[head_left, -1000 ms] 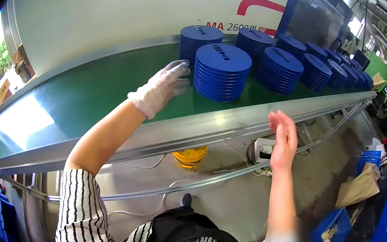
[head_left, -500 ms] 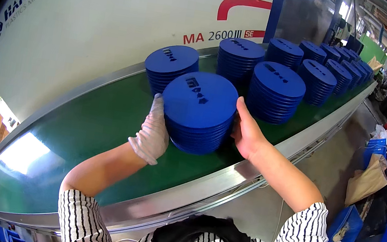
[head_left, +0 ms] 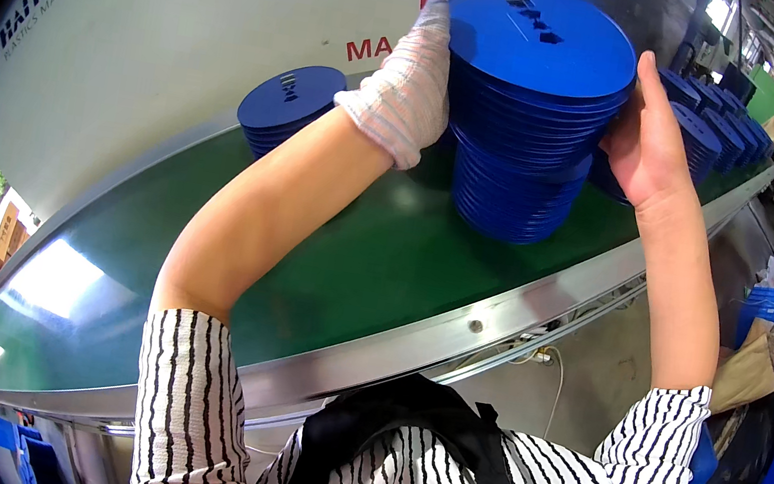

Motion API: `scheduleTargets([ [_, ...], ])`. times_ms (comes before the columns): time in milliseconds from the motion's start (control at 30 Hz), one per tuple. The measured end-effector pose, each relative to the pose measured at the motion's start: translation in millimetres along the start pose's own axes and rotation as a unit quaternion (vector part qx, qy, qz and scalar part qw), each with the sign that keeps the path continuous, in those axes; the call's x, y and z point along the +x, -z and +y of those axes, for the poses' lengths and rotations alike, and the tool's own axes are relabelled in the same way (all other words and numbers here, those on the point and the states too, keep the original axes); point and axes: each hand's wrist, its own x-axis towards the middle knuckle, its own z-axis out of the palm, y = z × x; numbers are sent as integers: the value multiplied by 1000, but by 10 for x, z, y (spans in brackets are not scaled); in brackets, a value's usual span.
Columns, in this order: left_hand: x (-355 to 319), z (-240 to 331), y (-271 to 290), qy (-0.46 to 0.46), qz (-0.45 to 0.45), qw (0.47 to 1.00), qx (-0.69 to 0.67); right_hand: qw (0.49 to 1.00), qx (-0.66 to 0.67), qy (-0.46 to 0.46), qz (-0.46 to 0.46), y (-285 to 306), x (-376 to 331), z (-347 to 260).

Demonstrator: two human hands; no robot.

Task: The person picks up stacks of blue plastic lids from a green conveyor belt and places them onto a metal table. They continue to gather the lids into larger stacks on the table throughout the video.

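Observation:
A stack of round blue plastic discs [head_left: 543, 54], with cut-out shapes in its top one, is held up between my two hands. My left hand [head_left: 406, 88], in a pale knitted glove, presses against its left side. Bare, my right hand [head_left: 647, 146] grips the opposite side, fingers partly hidden behind the discs. Directly below the held discs stands another blue disc stack [head_left: 516, 194] on the green conveyor belt [head_left: 372, 270]. Whether the two stacks touch, I cannot tell. Left of my gloved hand, a separate disc stack [head_left: 290, 97] sits near the belt's far side, partly behind my forearm.
Several more blue disc stacks [head_left: 694, 144] line the belt toward the far right. A large cream machine panel [head_left: 189, 18] rises behind the belt. The metal rail [head_left: 476, 322] edges its near side. A tan bag [head_left: 741, 371] lies among clutter at right.
Both hands have raised the disc stack off the belt and carried it away from me and to the right, above another stack. My arms are stretched further out.

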Motion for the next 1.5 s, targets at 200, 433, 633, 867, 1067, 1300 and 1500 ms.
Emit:
scheduleTargets([
  [200,-151,-191,140,-115,-28,923,-367,987,-98,-121,-42,566,139,395],
  [433,-593,-201,790,-120,22,947,-297,960,-32,-269,-63,877,122,1077],
  [633,-284,-957,460,-293,306,807,411,950,54,-274,-139,683,-114,1037],
  [867,-161,-1354,174,-352,352,738,457,937,129,-242,-216,542,-353,663],
  [1067,-508,-1806,-226,-427,385,686,446,919,159,-181,-311,254,-621,449],
  [1300,-784,-2851,-587,-570,492,504,424,873,170,-254,-379,-97,-1066,530],
  [1500,-1594,-4041,-331,-617,466,440,457,791,197,-272,-512,-340,-1834,904],
])
